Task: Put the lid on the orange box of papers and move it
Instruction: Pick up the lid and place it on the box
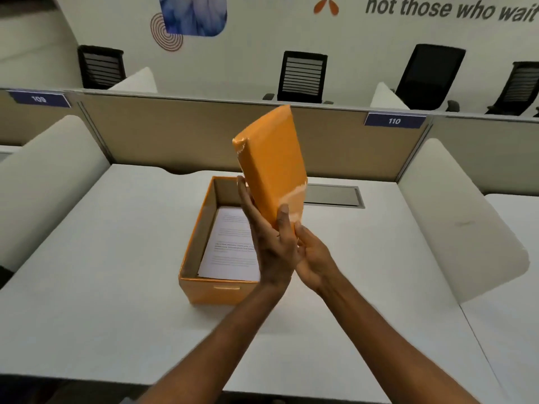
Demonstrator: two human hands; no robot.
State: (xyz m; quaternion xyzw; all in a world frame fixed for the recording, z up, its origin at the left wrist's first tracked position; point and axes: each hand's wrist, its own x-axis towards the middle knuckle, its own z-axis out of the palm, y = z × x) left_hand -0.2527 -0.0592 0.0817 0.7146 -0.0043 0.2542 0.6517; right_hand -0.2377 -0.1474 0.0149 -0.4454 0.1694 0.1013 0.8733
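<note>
Fingers (287, 217) of two hands hold one lid (271, 161) above one box (204, 287).

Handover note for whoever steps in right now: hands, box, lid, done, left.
Left hand: gripping the lid's near end.
Right hand: on the lid's lower right corner, fingers against it.
Orange lid: in the air, tilted steeply on end, above the box.
Orange box: open on the white desk, printed papers lying inside.
Done: lid picked up.
Left: level the lid, seat it on the box, then move the box.
</note>
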